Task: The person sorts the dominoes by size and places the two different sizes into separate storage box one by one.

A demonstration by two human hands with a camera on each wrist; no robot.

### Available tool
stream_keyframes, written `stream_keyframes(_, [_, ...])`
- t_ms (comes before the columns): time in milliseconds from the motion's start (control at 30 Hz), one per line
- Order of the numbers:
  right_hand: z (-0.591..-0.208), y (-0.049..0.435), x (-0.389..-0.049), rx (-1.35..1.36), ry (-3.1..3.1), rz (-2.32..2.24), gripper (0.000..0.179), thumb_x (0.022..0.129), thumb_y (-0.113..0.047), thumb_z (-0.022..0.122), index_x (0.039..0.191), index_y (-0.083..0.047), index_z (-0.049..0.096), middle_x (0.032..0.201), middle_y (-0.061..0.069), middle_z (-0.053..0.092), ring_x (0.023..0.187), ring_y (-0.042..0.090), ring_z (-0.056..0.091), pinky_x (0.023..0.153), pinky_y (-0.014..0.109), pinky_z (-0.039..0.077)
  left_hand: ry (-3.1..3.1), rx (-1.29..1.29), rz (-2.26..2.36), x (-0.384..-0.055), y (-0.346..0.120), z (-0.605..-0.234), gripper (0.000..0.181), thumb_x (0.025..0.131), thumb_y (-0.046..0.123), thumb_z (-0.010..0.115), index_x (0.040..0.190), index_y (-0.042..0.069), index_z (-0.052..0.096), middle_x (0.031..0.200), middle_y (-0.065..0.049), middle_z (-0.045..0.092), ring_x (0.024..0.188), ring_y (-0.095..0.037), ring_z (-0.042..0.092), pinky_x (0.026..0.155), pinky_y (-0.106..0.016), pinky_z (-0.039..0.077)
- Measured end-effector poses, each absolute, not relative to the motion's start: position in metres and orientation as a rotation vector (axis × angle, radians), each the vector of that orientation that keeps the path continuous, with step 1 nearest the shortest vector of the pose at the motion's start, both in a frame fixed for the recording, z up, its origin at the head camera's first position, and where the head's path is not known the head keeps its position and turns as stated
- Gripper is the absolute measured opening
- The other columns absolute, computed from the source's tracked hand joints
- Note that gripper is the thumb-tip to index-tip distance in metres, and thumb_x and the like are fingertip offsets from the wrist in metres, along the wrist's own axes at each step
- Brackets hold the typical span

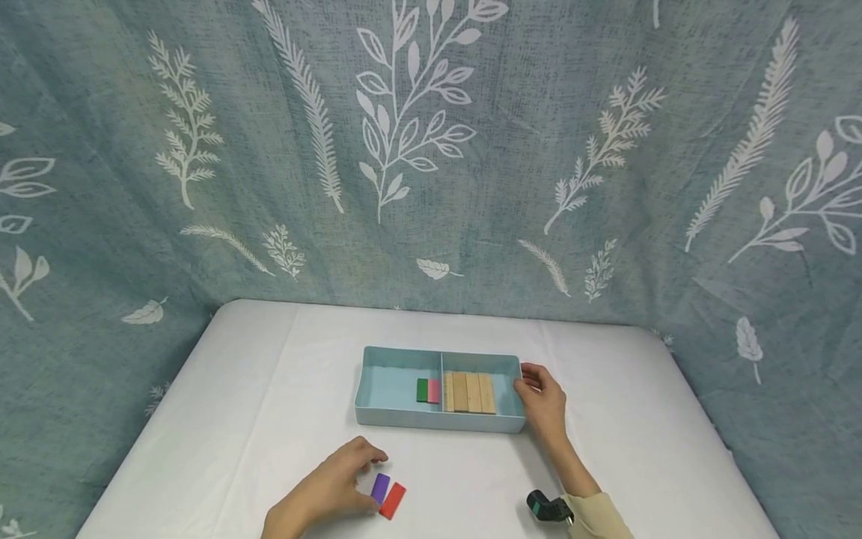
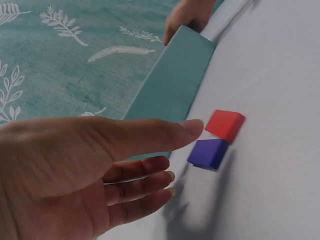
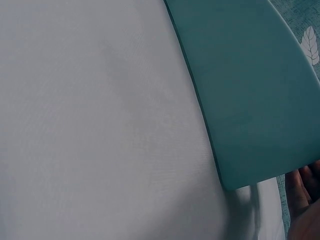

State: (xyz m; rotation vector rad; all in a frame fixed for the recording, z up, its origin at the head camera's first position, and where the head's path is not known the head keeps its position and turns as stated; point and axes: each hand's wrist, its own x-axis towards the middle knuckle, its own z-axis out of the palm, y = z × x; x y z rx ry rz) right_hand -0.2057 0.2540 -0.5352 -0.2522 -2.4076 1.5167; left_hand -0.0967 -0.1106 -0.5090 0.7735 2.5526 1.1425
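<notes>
My left hand [image 1: 334,479] is beside a purple block [image 1: 380,486] and a red block [image 1: 393,501], which lie side by side on the white cloth. Its thumb and fingers are spread apart, and the left wrist view shows nothing between them. The thumb tip overlaps the blocks' near edge in the head view. My right hand [image 1: 544,400] grips the right end wall of a light blue two-compartment box [image 1: 441,422]. Inside the left compartment, a green block [image 1: 422,390] and a pink block [image 1: 433,391] stand against the divider. Several wooden blocks [image 1: 474,393] fill part of the right compartment.
White cloth [image 1: 269,419] covers the table under the box. A black device [image 1: 548,507] is attached at the right wrist, next to a beige sleeve [image 1: 595,516]. Behind the table hangs a blue-green curtain [image 1: 431,247] with white leaf prints.
</notes>
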Motion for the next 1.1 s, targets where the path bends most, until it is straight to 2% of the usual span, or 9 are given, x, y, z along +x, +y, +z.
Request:
stream_keyframes(133, [-0.533,0.253,-0.205,-0.251,-2.402,1.521,0.034,0.087,-0.001,0.065,0.121,0.004,0.062,0.116,0.022,0.065,0.107,0.032,0.063,0.078,0.003,0.045,2.554,0.734,1.113,-0.089,-0.111,-0.515,0.055,0.069,0.016,0.088,0.118,0.007,0.066,0.109,0.005,0.054,0.099,-0.016,0.052,0.090,-0.035,0.052])
stream_keyframes(233, [-0.533,0.253,-0.205,-0.258,-2.403,1.520,0.034,0.087,-0.001,0.065,0.121,0.004,0.063,0.116,0.022,0.066,0.107,0.031,0.063,0.078,0.003,0.045,2.543,0.709,1.099,-0.087,-0.111,-0.519,0.053,0.071,0.015,0.087,0.119,0.006,0.065,0.110,0.005,0.053,0.099,-0.014,0.050,0.092,-0.035,0.052])
stream_keyframes(500, [-0.535,0.254,-0.205,-0.254,-2.418,1.497,0.033,0.089,-0.004,0.064,0.122,0.002,0.062,0.116,0.020,0.065,0.107,0.030,0.062,0.077,0.005,0.044,2.550,0.723,1.137,-0.086,-0.109,-0.531,0.045,0.075,0.009,0.083,0.116,0.005,0.066,0.107,0.007,0.049,0.092,-0.008,0.048,0.079,-0.026,0.050])
stream_keyframes(600, [-0.535,0.253,-0.205,-0.258,-2.425,1.491,0.033,0.089,-0.004,0.064,0.122,0.001,0.062,0.116,0.020,0.066,0.107,0.030,0.062,0.082,0.011,0.048,2.537,0.706,1.152,-0.086,-0.109,-0.533,0.044,0.076,0.010,0.083,0.116,0.005,0.067,0.105,0.007,0.050,0.091,-0.007,0.048,0.077,-0.025,0.050])
stream_keyframes(800, [-0.536,0.253,-0.205,-0.271,-2.436,1.475,0.033,0.090,-0.005,0.064,0.123,0.001,0.062,0.116,0.019,0.065,0.108,0.029,0.062,0.091,0.032,0.053,2.504,0.682,1.201,-0.087,-0.112,-0.535,0.047,0.075,0.006,0.083,0.118,0.002,0.065,0.101,0.005,0.049,0.086,-0.008,0.048,0.068,-0.021,0.050])
stream_keyframes(867, [-0.537,0.253,-0.205,-0.273,-2.436,1.472,0.033,0.090,-0.005,0.064,0.123,0.000,0.062,0.116,0.019,0.065,0.108,0.029,0.062,0.090,0.031,0.053,2.493,0.687,1.225,-0.087,-0.112,-0.535,0.047,0.074,0.003,0.083,0.118,0.001,0.065,0.100,0.005,0.048,0.085,-0.007,0.048,0.066,-0.020,0.050])
stream_keyframes(1033, [-0.537,0.253,-0.205,-0.273,-2.436,1.464,0.033,0.090,-0.005,0.064,0.122,0.000,0.063,0.116,0.019,0.066,0.108,0.029,0.063,0.084,0.017,0.050,2.456,0.676,1.263,-0.087,-0.113,-0.536,0.045,0.075,0.001,0.081,0.116,0.001,0.065,0.100,0.005,0.049,0.085,-0.007,0.049,0.066,-0.019,0.051])
stream_keyframes(1100, [-0.537,0.253,-0.205,-0.276,-2.437,1.463,0.033,0.090,-0.005,0.065,0.122,0.000,0.063,0.116,0.019,0.066,0.108,0.029,0.063,0.084,0.016,0.050,2.449,0.666,1.266,-0.087,-0.113,-0.536,0.044,0.075,0.000,0.081,0.116,0.002,0.065,0.100,0.004,0.050,0.086,-0.008,0.049,0.066,-0.019,0.051])
